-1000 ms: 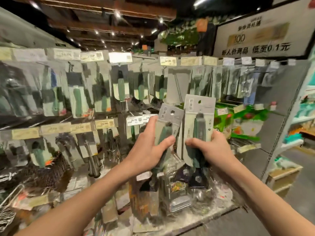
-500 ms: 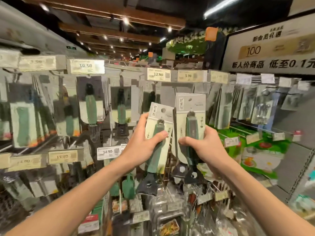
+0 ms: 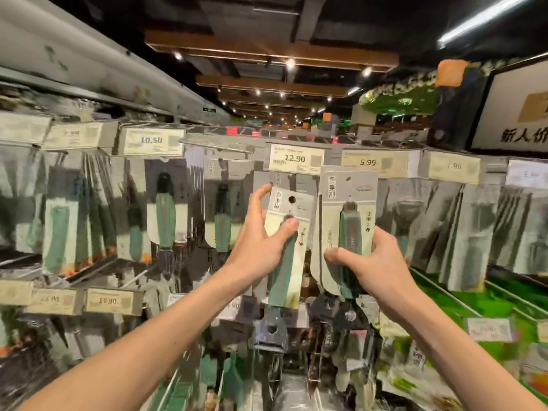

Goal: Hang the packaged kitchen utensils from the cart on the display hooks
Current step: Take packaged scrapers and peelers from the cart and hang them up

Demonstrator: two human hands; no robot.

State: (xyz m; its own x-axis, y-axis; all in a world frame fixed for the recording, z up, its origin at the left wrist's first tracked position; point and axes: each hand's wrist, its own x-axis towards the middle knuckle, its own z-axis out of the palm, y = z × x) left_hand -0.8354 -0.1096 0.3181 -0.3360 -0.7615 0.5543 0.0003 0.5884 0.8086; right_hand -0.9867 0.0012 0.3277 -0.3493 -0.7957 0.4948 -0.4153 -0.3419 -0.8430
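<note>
I hold two packaged utensils up in front of the top row of hooks. My left hand (image 3: 261, 241) grips a smaller package (image 3: 292, 209) with a green handle on a grey-and-cream card with a round hang hole. My right hand (image 3: 376, 262) grips a taller package (image 3: 350, 203) with a dark green handle, its card top reaching the price tags. Both cards sit just below the 12.90 price tag (image 3: 296, 158). A hook (image 3: 292, 180) shows behind the left package's top. The cart is out of view.
Similar green-handled packages (image 3: 166, 215) hang in rows to the left under a 10.50 tag (image 3: 152, 140). Grey packages (image 3: 462, 229) hang to the right under a 5.99 tag (image 3: 369, 163). Lower hooks carry more goods (image 3: 272, 330). A large sign (image 3: 516, 114) stands at the upper right.
Both hands have risen with their packages from the second row up to the top row. The view has tilted upward and moved closer to the display.
</note>
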